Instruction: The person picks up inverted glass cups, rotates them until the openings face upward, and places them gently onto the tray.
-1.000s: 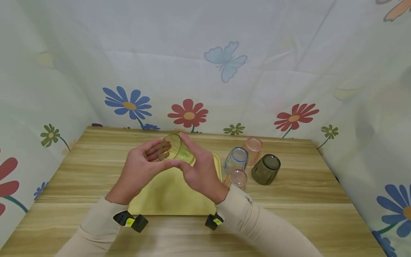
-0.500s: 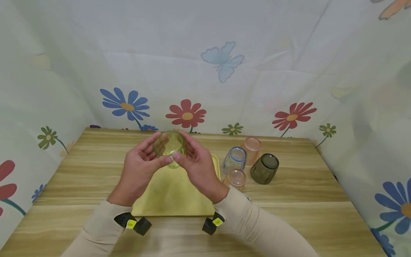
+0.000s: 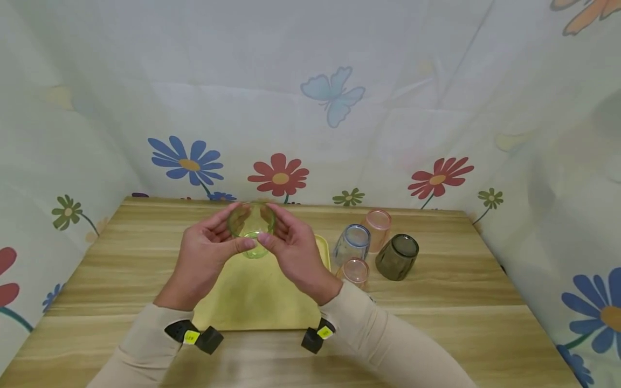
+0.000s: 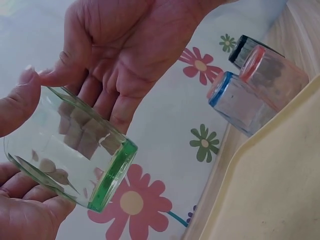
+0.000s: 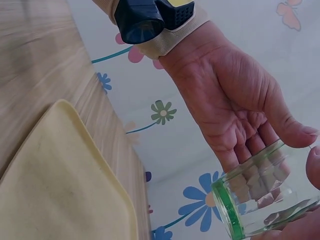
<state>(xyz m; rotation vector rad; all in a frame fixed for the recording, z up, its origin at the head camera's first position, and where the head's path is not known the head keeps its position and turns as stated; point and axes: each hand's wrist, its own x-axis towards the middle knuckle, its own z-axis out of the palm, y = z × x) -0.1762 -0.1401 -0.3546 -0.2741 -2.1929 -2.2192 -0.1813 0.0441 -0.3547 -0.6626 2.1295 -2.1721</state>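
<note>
Both hands hold a clear green drinking glass (image 3: 255, 249) above the far part of a yellow tray (image 3: 257, 302). My left hand (image 3: 201, 250) grips its left side, with the thumb in front. On the other side my right hand (image 3: 303, 253) grips it the same way, and the thumb tips nearly meet. The glass's mouth tilts toward me, with its thick green base (image 4: 112, 177) pointing away and down. Through its wall (image 5: 265, 195) the fingers show in the right wrist view.
Right of the tray several glasses stand upside down: a blue one (image 3: 352, 245), a pink one (image 3: 378, 229), another pinkish one (image 3: 356, 270) partly behind my right wrist, and a dark grey one (image 3: 397, 257). A flowered cloth (image 3: 233, 108) hangs behind the wooden table (image 3: 461, 323).
The glass has turned from lying sideways, mouth to the left, to mouth toward me. My right hand has shifted its grip to the glass's right side. The other glasses stay put.
</note>
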